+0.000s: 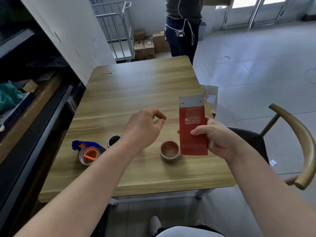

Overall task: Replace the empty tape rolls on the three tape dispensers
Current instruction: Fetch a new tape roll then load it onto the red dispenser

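Observation:
My right hand (212,137) grips a red tape dispenser (192,127) by its lower half and holds it upright above the table, metal blade end on top; bits of clear tape stick to its face. My left hand (145,125) hovers just left of it, fingers curled with thumb and forefinger close together; I cannot see anything between them. A tape roll (169,151) lies flat on the wooden table (136,93) below the dispenser. A blue dispenser with an orange hub and a roll (88,151) lies at the left. A dark-centred roll (113,141) stands behind my left forearm.
A person (183,28) stands at the table's far end. A wooden chair (294,142) is at the right. Dark shelving (25,100) runs along the left. Cardboard boxes (145,47) and a metal cage cart (116,31) stand behind the table.

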### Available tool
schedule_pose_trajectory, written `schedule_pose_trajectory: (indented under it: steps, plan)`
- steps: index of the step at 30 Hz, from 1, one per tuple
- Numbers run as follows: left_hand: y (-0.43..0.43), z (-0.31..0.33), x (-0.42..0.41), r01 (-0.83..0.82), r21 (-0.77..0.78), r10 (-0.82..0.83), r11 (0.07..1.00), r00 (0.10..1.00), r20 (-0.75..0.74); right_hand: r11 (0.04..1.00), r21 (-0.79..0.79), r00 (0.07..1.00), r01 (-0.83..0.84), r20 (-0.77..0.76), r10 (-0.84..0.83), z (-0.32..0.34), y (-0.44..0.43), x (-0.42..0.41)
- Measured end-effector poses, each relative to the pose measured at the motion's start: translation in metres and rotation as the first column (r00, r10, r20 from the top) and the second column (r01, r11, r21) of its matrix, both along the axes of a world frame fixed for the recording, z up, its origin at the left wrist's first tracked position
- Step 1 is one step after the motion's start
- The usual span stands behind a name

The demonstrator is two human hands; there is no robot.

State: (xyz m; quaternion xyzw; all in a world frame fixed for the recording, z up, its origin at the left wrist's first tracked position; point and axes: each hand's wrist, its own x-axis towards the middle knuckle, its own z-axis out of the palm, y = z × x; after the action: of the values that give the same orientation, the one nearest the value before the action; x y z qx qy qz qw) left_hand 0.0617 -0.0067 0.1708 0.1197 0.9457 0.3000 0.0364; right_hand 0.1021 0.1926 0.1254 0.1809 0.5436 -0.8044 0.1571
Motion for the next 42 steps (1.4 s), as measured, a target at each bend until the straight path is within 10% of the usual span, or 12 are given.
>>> schedule_pose_trajectory:
  steps: [4,9,21,30,33,36,42]
  plan:
    - [0.009,-0.003,-0.004,0.002,-0.025,0.0,1.0,0.997,0.081,0.906,0.42,0.994,-0.041,0.113,-0.007,-0.03,0.013,0.002]
    - [0.019,-0.018,-0.008,0.04,-0.043,-0.031,0.998,0.98,0.196,0.555,0.794,0.959,-0.25,0.281,0.031,-0.059,0.019,0.007]
    - [0.042,-0.05,-0.039,0.065,-0.112,-0.022,0.992,0.937,0.35,0.003,0.897,0.885,-0.442,0.435,0.167,-0.109,0.009,-0.041]
    - [0.04,-0.056,-0.046,0.1,-0.144,-0.04,0.984,0.927,0.372,0.091,0.904,0.904,-0.417,0.402,0.146,-0.128,0.009,-0.052]
    - [0.038,-0.058,-0.048,0.087,-0.141,-0.029,0.986,0.928,0.373,0.58,0.766,0.947,-0.277,0.32,0.03,-0.118,0.016,-0.055]
    - [0.038,-0.062,-0.05,0.075,-0.152,-0.014,0.986,0.929,0.37,0.983,0.136,0.951,0.122,0.268,-0.155,-0.102,0.022,-0.047]
    - [0.045,-0.084,-0.05,0.021,0.002,-0.019,1.0,0.863,0.505,0.712,-0.635,0.951,0.301,0.25,-0.179,-0.097,0.029,-0.031]
